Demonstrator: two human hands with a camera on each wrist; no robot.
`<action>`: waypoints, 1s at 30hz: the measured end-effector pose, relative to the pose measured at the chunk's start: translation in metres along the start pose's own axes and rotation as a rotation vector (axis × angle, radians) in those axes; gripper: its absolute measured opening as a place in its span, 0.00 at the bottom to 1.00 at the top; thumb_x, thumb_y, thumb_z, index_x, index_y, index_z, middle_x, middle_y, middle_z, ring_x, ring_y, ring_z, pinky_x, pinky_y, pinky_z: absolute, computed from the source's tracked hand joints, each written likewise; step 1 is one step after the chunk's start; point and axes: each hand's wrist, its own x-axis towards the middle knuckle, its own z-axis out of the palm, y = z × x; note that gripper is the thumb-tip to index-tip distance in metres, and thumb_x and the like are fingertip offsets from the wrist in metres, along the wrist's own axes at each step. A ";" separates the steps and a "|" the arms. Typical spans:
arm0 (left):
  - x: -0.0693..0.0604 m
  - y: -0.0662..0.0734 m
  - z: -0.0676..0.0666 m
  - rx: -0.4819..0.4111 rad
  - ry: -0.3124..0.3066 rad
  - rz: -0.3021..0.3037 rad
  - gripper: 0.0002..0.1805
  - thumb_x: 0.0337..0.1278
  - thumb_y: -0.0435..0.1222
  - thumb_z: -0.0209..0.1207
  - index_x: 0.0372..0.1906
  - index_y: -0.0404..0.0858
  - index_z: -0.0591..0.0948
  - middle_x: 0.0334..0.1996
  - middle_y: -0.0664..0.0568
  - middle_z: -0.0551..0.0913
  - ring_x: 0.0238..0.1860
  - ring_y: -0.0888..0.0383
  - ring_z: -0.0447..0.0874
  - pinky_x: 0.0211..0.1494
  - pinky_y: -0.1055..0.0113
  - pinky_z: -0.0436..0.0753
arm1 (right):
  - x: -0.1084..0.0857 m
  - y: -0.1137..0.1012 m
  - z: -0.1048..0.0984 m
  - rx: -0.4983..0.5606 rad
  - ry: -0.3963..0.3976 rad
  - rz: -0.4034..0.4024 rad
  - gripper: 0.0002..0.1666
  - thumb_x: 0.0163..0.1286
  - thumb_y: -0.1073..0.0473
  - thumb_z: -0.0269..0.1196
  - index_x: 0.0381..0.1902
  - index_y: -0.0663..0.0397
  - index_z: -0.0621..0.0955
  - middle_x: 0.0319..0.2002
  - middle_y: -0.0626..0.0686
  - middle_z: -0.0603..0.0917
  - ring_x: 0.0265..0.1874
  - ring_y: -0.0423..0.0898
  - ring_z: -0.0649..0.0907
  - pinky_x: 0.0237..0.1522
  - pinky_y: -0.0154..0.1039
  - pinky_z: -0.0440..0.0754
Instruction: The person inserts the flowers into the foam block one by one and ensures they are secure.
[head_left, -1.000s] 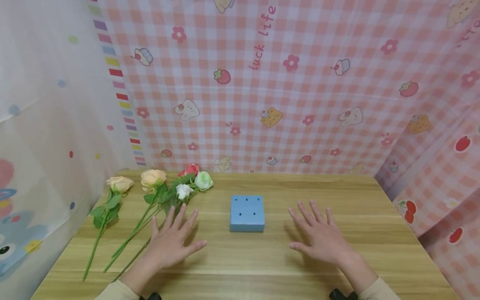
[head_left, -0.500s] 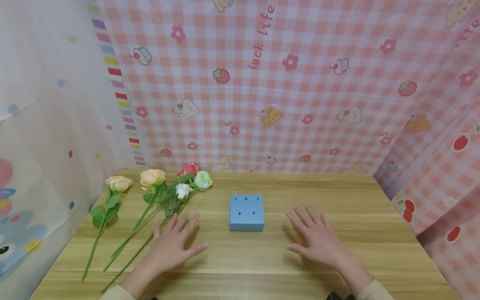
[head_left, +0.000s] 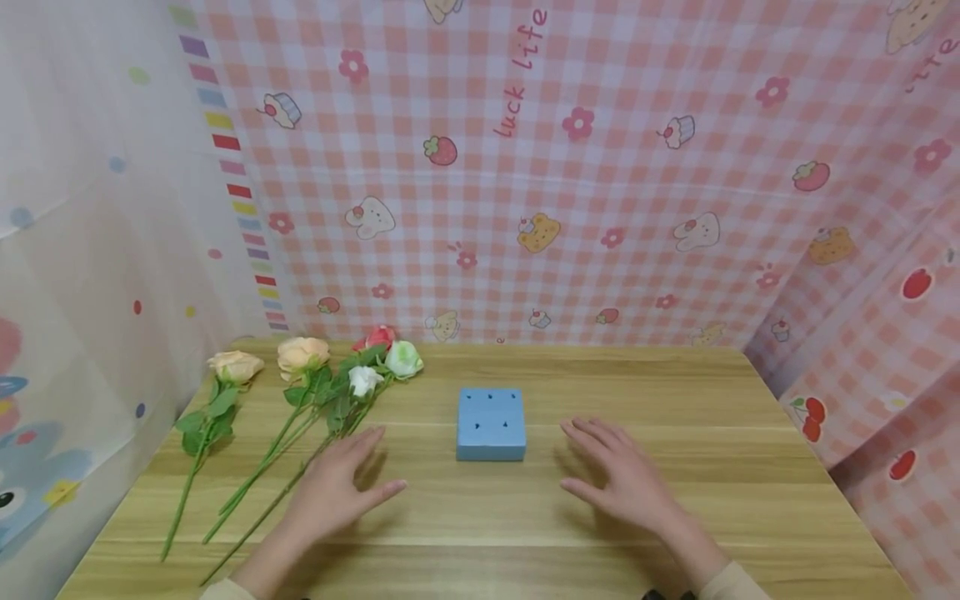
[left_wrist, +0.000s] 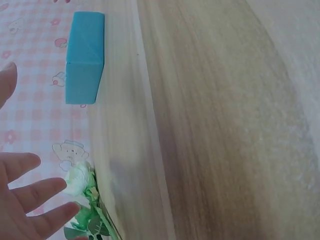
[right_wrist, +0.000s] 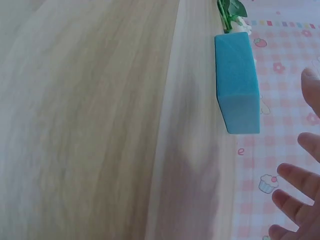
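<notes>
A square light-blue block (head_left: 491, 425) with several small dark holes in its top stands mid-table. My left hand (head_left: 333, 487) hovers to its left with fingers apart and holds nothing; it covers part of a long green stem. To the block's right is my right hand (head_left: 618, 475), also empty, thumb held away from the fingers. Both hands stay apart from the block. Artificial roses lie at the left: a cream one (head_left: 236, 367), a peach one (head_left: 303, 357), a red one (head_left: 377, 337), a white one (head_left: 364, 381) and a pale green one (head_left: 405, 359).
The wooden table (head_left: 450, 517) has a pink checked cloth (head_left: 480, 192) hanging behind it. A white patterned curtain (head_left: 97, 250) hangs at the left, and more checked cloth (head_left: 892, 375) at the right.
Both hands' fingers have come closer together and bent a little. My right hand has shifted slightly left, toward the block. The roses and block stay put.
</notes>
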 end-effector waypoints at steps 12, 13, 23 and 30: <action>-0.007 -0.013 -0.014 -0.365 0.006 -0.197 0.42 0.55 0.51 0.70 0.70 0.37 0.70 0.64 0.38 0.75 0.61 0.37 0.75 0.59 0.41 0.76 | 0.011 -0.008 0.017 0.279 0.057 0.161 0.39 0.59 0.52 0.75 0.66 0.52 0.76 0.60 0.53 0.79 0.59 0.54 0.77 0.59 0.58 0.76; -0.007 -0.015 -0.015 -0.389 0.002 -0.214 0.41 0.55 0.51 0.70 0.70 0.36 0.70 0.63 0.37 0.75 0.60 0.38 0.76 0.58 0.42 0.77 | 0.011 -0.008 0.019 0.298 0.057 0.170 0.38 0.59 0.52 0.74 0.66 0.52 0.76 0.60 0.53 0.79 0.58 0.54 0.77 0.58 0.56 0.76; -0.014 -0.040 -0.029 -0.485 0.023 -0.278 0.39 0.55 0.44 0.71 0.68 0.32 0.71 0.58 0.37 0.79 0.54 0.42 0.82 0.51 0.56 0.84 | 0.021 -0.012 0.029 0.522 0.013 0.269 0.37 0.61 0.56 0.73 0.66 0.56 0.74 0.58 0.56 0.80 0.55 0.54 0.80 0.59 0.52 0.77; -0.018 -0.057 -0.034 -0.484 -0.036 -0.323 0.40 0.56 0.47 0.70 0.70 0.34 0.70 0.57 0.39 0.80 0.54 0.45 0.82 0.47 0.67 0.84 | 0.028 -0.013 0.034 0.622 -0.009 0.325 0.37 0.62 0.58 0.72 0.67 0.56 0.73 0.58 0.58 0.79 0.55 0.56 0.80 0.60 0.54 0.76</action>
